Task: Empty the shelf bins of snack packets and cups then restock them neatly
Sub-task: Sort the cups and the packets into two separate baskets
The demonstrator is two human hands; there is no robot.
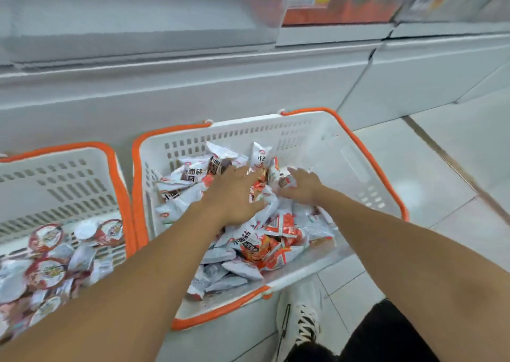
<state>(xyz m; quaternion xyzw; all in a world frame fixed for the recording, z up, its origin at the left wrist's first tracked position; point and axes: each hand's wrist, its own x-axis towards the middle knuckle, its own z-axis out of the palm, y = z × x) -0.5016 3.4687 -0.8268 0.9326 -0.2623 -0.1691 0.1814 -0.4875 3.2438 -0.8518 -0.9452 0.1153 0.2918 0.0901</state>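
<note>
Hands first: we see our left hand (237, 193) spread palm-down on the heap of white and orange foil snack packets (265, 237), its fingers fairly straight and pressing into the wrappers rather than closing round any one of them. Our right hand (300, 186) lies just to the right of it, near the far part of the heap, its fingers curled over a small white packet with a red mark (285, 181), which it seems to grip; the blur keeps us from being sure how firmly. The two hands sit close together without touching.

We find the packets piled loosely in a white perforated plastic basket with an orange rim (356, 166), which stands on the pale tiled floor (441, 168) against the base of a white shelf unit (193, 86). The right part of this basket shows bare plastic. Just to the left stands a second white basket with an orange rim (55, 174), holding round sealed snack cups with red and white lids (45, 273) mixed with a few packets. At the far top, we make out an orange price label (339, 6) on the shelf. At the near right, a white laced shoe (300, 320) rests on the floor beside the first basket.
</note>
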